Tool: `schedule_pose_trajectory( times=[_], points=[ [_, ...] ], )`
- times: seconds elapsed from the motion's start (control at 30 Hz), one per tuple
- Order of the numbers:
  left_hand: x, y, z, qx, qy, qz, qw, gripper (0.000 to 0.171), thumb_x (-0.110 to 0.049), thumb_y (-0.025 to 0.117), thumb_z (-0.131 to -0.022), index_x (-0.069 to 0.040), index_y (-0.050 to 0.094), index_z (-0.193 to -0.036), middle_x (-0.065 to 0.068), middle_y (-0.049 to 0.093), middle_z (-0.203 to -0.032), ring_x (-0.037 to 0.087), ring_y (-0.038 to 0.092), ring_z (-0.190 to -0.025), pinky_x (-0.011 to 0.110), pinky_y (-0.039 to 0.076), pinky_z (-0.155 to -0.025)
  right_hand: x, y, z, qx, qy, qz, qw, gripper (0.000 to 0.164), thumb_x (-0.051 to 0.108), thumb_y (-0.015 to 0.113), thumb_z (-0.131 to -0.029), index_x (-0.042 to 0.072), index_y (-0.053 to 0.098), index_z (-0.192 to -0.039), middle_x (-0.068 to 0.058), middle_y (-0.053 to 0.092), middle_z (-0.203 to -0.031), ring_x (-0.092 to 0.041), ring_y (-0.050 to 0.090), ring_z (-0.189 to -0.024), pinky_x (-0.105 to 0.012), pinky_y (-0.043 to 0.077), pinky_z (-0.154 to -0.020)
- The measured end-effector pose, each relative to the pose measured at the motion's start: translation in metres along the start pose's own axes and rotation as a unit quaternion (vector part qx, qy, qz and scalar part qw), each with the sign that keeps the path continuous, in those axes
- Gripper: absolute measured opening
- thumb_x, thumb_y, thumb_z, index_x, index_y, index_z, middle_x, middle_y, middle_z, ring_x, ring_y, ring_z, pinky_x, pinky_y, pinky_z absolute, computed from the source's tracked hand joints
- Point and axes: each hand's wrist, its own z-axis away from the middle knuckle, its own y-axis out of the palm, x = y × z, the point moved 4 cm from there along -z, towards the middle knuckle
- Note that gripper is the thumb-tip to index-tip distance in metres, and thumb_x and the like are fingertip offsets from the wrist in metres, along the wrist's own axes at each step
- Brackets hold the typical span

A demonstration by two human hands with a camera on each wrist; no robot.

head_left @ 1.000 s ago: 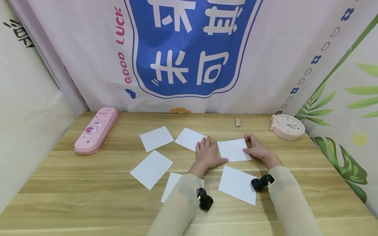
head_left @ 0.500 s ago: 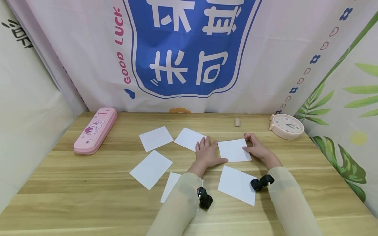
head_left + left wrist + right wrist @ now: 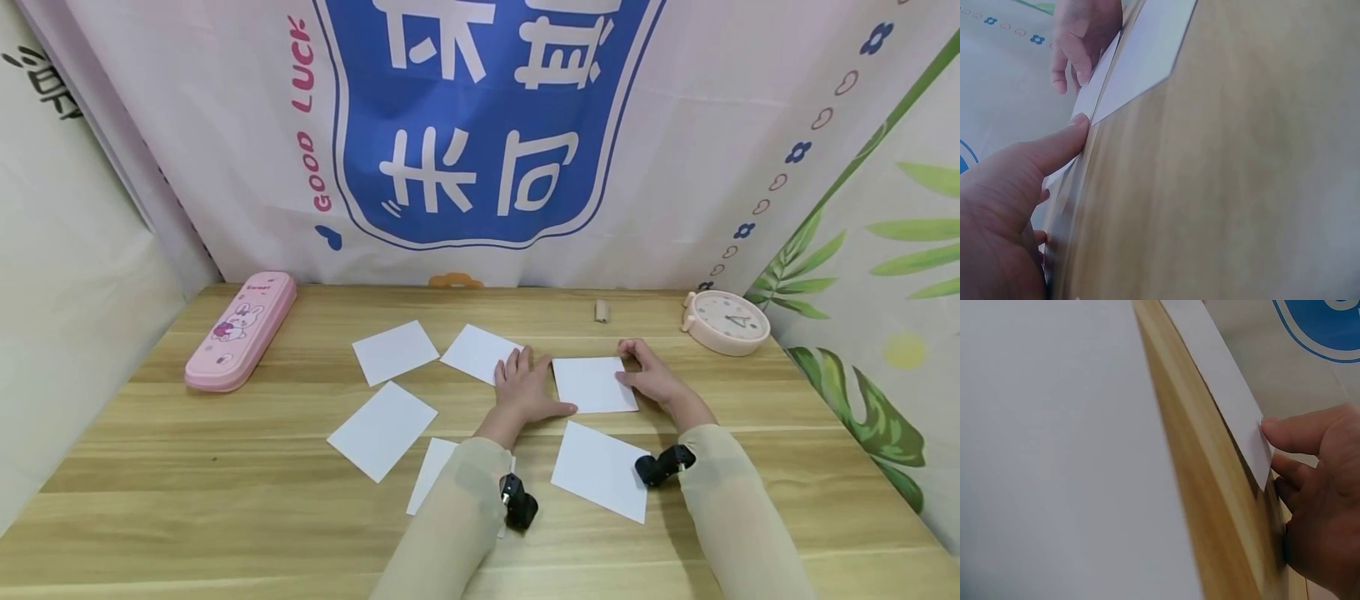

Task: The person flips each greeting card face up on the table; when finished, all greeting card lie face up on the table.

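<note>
Between the two hands lies a blank white card (image 3: 596, 385), one of several on the wooden table. My right hand (image 3: 654, 377) pinches its right edge; in the right wrist view the thumb (image 3: 1294, 431) lies on top and the fingers curl at the edge. My left hand (image 3: 523, 394) rests spread on the left side, its thumb (image 3: 1063, 145) touching the card's lower left corner. Its other fingertips lie over the right end of another white card (image 3: 476, 352). A further card (image 3: 602, 471) sits just below the pinched one, and one card (image 3: 431, 468) is partly hidden by the left sleeve.
Two more white cards (image 3: 396, 352) (image 3: 382, 429) lie on the left of the table (image 3: 187, 500). A pink pencil case (image 3: 242, 332) is at the back left. A small beige block (image 3: 602, 311) and a round pink clock (image 3: 727, 322) stand at the back right.
The pinched card has turned slightly, its upper right corner coming down so that its top edge runs nearly level. Both hands stay in almost the same places.
</note>
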Motion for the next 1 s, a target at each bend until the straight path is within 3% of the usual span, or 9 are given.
schedule_pose_trajectory(
  times=[0.17,0.33,0.6,0.9,1.0],
  points=[
    [0.000,0.000,-0.001,-0.018,0.001,0.011,0.9998,0.087,-0.060,0.065,-0.060,-0.024,0.032,-0.132,0.011,0.019,-0.139,0.030,0.010,-0.126,0.050,0.004,-0.098,-0.002,-0.002,0.000,0.002,0.037,0.033,0.999,0.050,0.003,0.054,-0.082,-0.004,0.032,-0.127,-0.021,0.020,-0.136,-0.034,0.009,-0.126,-0.047,0.005,-0.100],
    [-0.001,0.001,-0.001,-0.043,0.012,0.022,0.9988,0.084,-0.057,0.067,-0.060,-0.023,0.033,-0.129,0.005,0.027,-0.137,0.030,0.014,-0.125,0.050,0.005,-0.097,-0.003,-0.005,0.001,-0.005,0.056,0.038,0.998,0.049,0.009,0.056,-0.082,-0.004,0.038,-0.126,-0.018,0.020,-0.138,-0.034,0.010,-0.126,-0.048,0.007,-0.099],
    [0.001,0.000,0.002,-0.071,0.009,0.054,0.9960,0.088,-0.050,0.071,-0.060,-0.023,0.030,-0.133,0.002,0.032,-0.135,0.029,0.015,-0.125,0.048,0.004,-0.098,-0.003,-0.007,0.006,-0.009,0.046,-0.016,0.999,0.052,0.009,0.058,-0.082,-0.002,0.035,-0.128,-0.021,0.028,-0.134,-0.033,0.019,-0.124,-0.045,0.013,-0.100],
    [0.000,-0.002,0.004,-0.091,0.012,0.063,0.9938,0.085,-0.046,0.071,-0.064,-0.022,0.030,-0.134,-0.001,0.038,-0.132,0.029,0.013,-0.126,0.049,0.002,-0.098,-0.001,-0.011,0.008,-0.039,0.055,-0.016,0.998,0.048,0.009,0.060,-0.080,-0.007,0.043,-0.122,-0.023,0.038,-0.126,-0.032,0.031,-0.117,-0.041,0.024,-0.097],
    [-0.002,-0.005,0.004,-0.111,0.019,0.059,0.9919,0.077,-0.041,0.069,-0.068,-0.021,0.033,-0.133,-0.002,0.046,-0.125,0.027,0.021,-0.124,0.046,0.006,-0.098,0.000,-0.012,0.009,-0.058,0.061,-0.011,0.996,0.046,0.013,0.062,-0.079,-0.007,0.048,-0.118,-0.022,0.045,-0.121,-0.029,0.038,-0.112,-0.038,0.030,-0.093]
  ],
)
